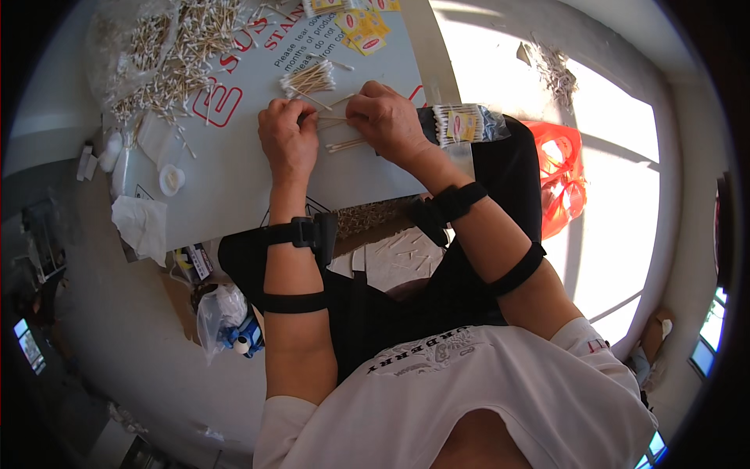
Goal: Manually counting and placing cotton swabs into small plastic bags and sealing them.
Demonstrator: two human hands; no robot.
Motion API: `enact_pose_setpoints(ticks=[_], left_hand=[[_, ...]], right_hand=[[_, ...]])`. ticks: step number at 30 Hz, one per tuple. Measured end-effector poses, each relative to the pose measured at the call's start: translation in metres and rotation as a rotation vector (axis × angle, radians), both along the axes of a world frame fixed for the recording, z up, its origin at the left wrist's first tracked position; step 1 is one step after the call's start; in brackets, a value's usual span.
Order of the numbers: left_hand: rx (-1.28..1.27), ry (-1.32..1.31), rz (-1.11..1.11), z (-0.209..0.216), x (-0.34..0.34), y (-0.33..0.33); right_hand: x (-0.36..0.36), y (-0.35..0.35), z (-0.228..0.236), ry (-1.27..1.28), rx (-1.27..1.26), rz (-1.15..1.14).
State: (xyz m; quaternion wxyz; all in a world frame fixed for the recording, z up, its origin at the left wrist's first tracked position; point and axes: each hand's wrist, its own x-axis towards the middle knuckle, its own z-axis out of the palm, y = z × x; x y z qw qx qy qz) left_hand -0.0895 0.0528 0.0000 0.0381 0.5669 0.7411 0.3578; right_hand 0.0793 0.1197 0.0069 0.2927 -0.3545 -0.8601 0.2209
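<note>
My left hand (pixel 289 134) is closed in a pinch above the grey-white board. Just to its right, my right hand (pixel 384 119) is also closed, fingertips pressed together. A thin cotton swab (pixel 333 119) spans the gap between both sets of fingertips; the exact grip points are partly hidden. Below them, a couple of loose cotton swabs (pixel 345 145) lie on the board. Beyond my fingers rests a small bundle of cotton swabs (pixel 309 79). To the right of my right hand sits a clear packet of cotton swabs (pixel 461 125) with a yellow label.
A large heap of cotton swabs (pixel 187 47) spills from a clear bag at the far left. Yellow cards (pixel 364 31) lie at the far edge. A white tissue (pixel 141 223) and a round white cap (pixel 171 180) are at left. A red plastic bag (pixel 558 176) stands on the right.
</note>
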Motion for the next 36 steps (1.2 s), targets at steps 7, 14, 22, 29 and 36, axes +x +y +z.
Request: enact_pose_setpoints(ticks=[7, 14, 22, 29, 36], left_hand=[[-0.086, -0.019, 0.028, 0.001, -0.003, 0.003], [-0.051, -0.017, 0.018, -0.001, -0.004, 0.003], [-0.102, -0.039, 0.008, 0.004, -0.004, 0.004], [-0.127, -0.023, 0.003, 0.007, -0.004, 0.003], [-0.044, -0.063, 0.012, 0.004, -0.001, 0.004]], right_hand=[[0.006, 0.001, 0.002, -0.022, -0.072, 0.057], [0.006, 0.004, 0.005, -0.094, 0.027, 0.118], [0.012, 0.005, 0.012, -0.089, 0.059, 0.211], [0.006, 0.002, 0.017, -0.036, -0.133, 0.187], [-0.035, 0.017, 0.003, 0.013, 0.179, 0.041]])
